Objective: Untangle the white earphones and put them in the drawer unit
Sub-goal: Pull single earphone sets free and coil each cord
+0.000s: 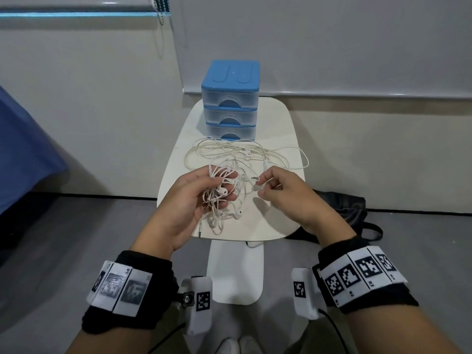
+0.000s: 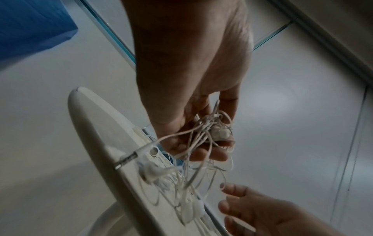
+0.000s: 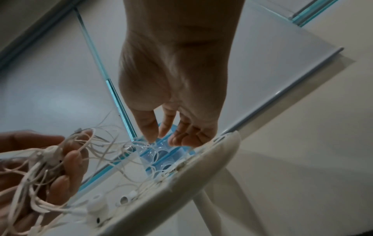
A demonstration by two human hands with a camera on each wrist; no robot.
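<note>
Your left hand is palm-up over the near edge of the bench, grip holding a knotted wad of the white earphones: fingers curled round the wad, one earbud lying across them. More buds and loops hang from the wad down onto the bench, just on your side of it.

Your right hand is beside the wad, on its right. Thumb and forefinger look pinched narrow on a single cord next to the metal jack plug, which points toward the left hand. The right wrist view doesn't clearly show the contact, so treat the pinch as a head-view reading only.

The rest of the cable is spread in wide loops on the bench between the wad and the drawer unit. Farthest loops lie just in front of the unit's bottom drawer.

The drawer unit is a blue-topped stack of three clear drawers at the far end of the bench, past the wad, against the wall. All three drawers are shut.

Black bag on the floor, right of the wad, beyond the bench edge. Blue cloth well off to its left.
</note>
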